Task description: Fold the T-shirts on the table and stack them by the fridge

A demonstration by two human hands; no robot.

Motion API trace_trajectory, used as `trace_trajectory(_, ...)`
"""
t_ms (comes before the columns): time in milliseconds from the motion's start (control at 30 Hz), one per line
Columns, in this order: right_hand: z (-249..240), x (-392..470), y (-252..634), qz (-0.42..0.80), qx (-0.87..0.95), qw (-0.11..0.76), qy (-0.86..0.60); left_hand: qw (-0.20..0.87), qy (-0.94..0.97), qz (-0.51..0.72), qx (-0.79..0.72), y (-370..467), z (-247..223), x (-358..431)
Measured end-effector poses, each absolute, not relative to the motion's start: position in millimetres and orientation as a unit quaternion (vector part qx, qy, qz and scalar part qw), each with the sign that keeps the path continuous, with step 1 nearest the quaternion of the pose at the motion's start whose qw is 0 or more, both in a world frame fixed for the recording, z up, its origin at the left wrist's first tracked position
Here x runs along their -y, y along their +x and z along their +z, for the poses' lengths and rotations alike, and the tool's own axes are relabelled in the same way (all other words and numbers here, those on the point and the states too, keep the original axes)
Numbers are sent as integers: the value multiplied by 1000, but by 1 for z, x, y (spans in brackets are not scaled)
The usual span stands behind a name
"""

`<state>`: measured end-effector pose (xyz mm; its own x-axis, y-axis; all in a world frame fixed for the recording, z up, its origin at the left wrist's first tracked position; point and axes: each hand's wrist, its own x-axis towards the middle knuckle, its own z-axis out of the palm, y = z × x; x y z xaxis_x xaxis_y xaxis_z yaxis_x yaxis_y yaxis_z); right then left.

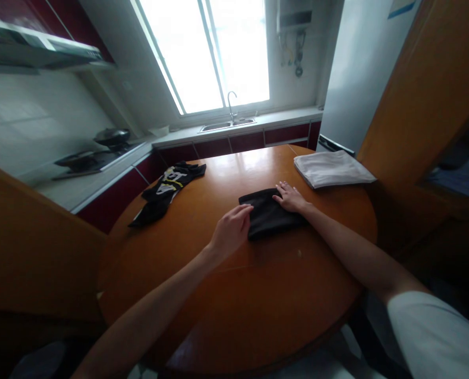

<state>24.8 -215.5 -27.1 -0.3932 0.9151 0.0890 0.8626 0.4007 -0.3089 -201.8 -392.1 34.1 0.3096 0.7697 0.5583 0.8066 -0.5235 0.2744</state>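
A folded black garment (271,223) lies as a flat, roughly rectangular bundle on the round wooden table (202,295). At its left edge is my left hand (232,229), with thumb and fingers pinched together on the fabric. My right hand (291,200) rests palm down on the garment's upper right part, its fingers spread. Exactly what kind of clothing it is cannot be made out.
A crumpled black garment with white and yellow print (173,184) lies at the table's left. Folded white cloth (332,168) sits at the far right. Behind are a sink (218,126), a stove with a pan (111,137) and a refrigerator (360,79).
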Motion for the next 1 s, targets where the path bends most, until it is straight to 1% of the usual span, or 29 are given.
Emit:
trace_trajectory(67,-29,214,26,103,828,125,-537,-1,-796,-307,522,-198,28,356)
trace_trajectory(167,-31,213,27,100,828,122,-539,-29,-793,-191,578,-193,7,318)
trace_trajectory(233,-32,212,27,100,829,119,-537,-59,-781,-118,610,-193,-7,308)
trace_trajectory(300,-33,212,26,99,832,118,-533,-86,-773,-82,623,-198,-15,308)
trace_trajectory(400,-33,212,25,96,834,117,-531,-96,-770,-72,627,-204,-15,312)
trace_trajectory(533,-33,213,25,95,831,116,-535,-60,-782,-99,612,-198,-10,319)
trace_trajectory(667,-31,215,25,98,831,120,-534,-48,-800,-85,592,-188,-13,334)
trace_trajectory(833,-29,215,26,105,829,116,-538,-4,-821,-126,557,-184,-12,351)
trace_trajectory(1000,-30,215,26,120,823,122,-542,-29,-834,-88,544,-182,-17,360)
